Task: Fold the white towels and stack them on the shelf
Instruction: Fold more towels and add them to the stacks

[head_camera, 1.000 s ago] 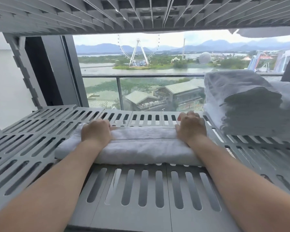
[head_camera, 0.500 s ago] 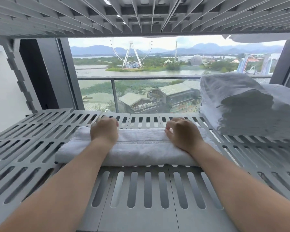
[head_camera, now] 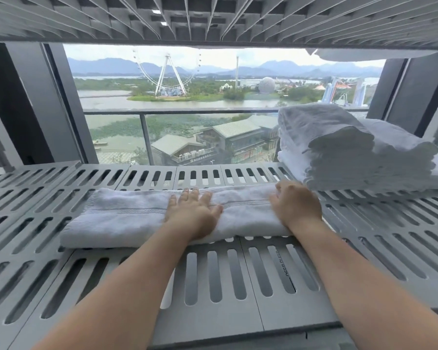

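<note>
Long folded white cloth towel point(head_camera: 127, 218) lies mid grey slotted shelf point(head_camera: 213, 279). L hand point(head_camera: 192, 210) lies flat & open on its middle. R hand point(head_camera: 299, 205) bends over its right end, can't tell if it grips. Best: smooth it flat, edges even, before it joins the white towel pile point(head_camera: 339, 152) far right.

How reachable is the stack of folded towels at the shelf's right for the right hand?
Likely yes. The right hand rests on the right end of the folded towel, just beside the towel stack; only bare slatted shelf lies between, nothing blocking.
</note>
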`<state>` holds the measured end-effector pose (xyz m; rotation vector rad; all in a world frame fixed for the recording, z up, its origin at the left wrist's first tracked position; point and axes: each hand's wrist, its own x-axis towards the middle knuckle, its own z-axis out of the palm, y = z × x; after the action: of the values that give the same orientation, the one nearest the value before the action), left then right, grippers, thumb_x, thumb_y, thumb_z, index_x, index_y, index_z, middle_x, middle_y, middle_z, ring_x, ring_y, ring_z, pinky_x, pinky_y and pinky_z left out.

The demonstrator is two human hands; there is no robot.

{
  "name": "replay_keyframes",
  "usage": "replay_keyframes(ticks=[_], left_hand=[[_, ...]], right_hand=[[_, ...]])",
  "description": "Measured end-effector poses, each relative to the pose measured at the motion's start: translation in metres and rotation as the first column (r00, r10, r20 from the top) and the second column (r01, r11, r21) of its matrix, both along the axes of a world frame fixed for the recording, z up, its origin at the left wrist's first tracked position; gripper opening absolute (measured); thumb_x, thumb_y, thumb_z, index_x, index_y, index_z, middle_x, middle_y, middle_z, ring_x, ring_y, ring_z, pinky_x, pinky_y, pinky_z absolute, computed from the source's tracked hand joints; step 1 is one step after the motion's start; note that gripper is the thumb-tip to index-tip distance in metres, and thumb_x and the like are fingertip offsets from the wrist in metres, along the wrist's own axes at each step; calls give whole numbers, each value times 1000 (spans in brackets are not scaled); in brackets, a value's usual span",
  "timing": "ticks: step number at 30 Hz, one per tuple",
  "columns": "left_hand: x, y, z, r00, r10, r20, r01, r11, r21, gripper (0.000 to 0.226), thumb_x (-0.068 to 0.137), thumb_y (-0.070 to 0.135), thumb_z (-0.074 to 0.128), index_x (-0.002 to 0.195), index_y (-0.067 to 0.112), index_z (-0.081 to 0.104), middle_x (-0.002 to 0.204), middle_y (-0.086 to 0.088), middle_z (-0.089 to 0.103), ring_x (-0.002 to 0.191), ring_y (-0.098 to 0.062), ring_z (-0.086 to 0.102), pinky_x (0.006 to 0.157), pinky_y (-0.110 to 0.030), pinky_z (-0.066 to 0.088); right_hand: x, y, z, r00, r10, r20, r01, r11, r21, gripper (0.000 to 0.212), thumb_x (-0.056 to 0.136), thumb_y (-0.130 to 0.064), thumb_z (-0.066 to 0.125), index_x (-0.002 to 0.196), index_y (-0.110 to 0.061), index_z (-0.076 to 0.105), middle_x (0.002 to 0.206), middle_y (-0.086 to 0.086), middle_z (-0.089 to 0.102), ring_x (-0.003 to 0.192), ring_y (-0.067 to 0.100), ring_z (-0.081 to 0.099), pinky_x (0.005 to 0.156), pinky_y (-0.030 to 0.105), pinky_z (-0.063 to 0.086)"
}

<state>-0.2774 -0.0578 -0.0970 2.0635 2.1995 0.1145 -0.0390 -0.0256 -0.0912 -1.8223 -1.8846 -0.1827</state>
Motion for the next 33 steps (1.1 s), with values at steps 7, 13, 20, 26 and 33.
replay_keyframes(ticks=[7,13,20,26,33], left_hand=[[-2,-3,-3,999,-8,-37,9,1000,27,70,97,65,10,160,35,2,168,-1,-6,154,-21,-9,123,-52,-6],[1,-5,-4,999,3,-52,0,999,52,70,96,64,10,160,35,3,169,-1,-3,155,-22,-6,123,-52,-5],[2,-4,-7,998,17,-66,-13,998,62,70,96,64,10,159,35,5,169,0,-1,155,-21,-5,122,-53,-6],[3,-8,-7,996,28,-85,-22,997,77,68,96,64,10,159,37,6,169,4,1,155,-18,-3,122,-54,-5],[5,-23,-4,993,-90,-73,108,946,306,84,87,80,7,154,35,33,165,4,24,151,-15,21,124,-48,7]], right_hand=[[1,-9,-7,981,-190,28,192,975,-110,69,93,-55,54,138,-4,42,129,19,63,125,37,53,101,46,41],[-1,-5,-1,921,-101,-377,51,989,-142,51,93,-38,64,132,-9,48,127,13,63,116,35,59,96,42,48],[19,5,13,575,-71,-815,-145,972,-187,77,79,-41,76,145,-18,44,140,4,53,121,23,53,96,34,45],[20,4,20,363,-231,-903,-240,913,-330,52,80,-41,78,116,-6,66,106,10,71,95,27,70,88,39,58],[25,-2,29,-37,-379,-925,-591,754,-286,53,86,-35,77,124,-1,67,120,16,71,106,27,68,101,39,53]])
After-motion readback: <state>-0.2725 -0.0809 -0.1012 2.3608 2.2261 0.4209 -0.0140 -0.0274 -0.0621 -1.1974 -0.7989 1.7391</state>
